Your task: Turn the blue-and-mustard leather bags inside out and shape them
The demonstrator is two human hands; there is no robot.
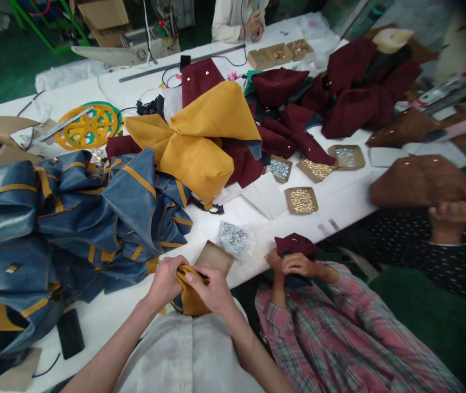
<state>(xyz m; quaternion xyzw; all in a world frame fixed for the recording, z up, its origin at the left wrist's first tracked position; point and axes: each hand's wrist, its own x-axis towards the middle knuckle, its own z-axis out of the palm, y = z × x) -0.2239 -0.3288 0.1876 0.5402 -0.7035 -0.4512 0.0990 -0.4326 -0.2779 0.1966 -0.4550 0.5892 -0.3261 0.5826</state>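
Note:
Both of my hands grip a small mustard-yellow fabric piece (pixel 192 299) close to my chest at the table's near edge. My left hand (pixel 166 280) pinches its left side with fingers closed. Closed on its top right edge is my right hand (pixel 212 289). Just behind them lies a small cardboard tray (pixel 216 255) and a clear bag of silver studs (pixel 234 238).
A heap of blue fabric with yellow trim (pixel 77 218) fills the left. Yellow fabric (pixel 200 142) and maroon pieces (pixel 339 93) lie further back, with trays of studs (pixel 302 200). A black phone (pixel 70 333) lies near left. A person in a plaid shirt (pixel 331 333) handles maroon cloth at my right.

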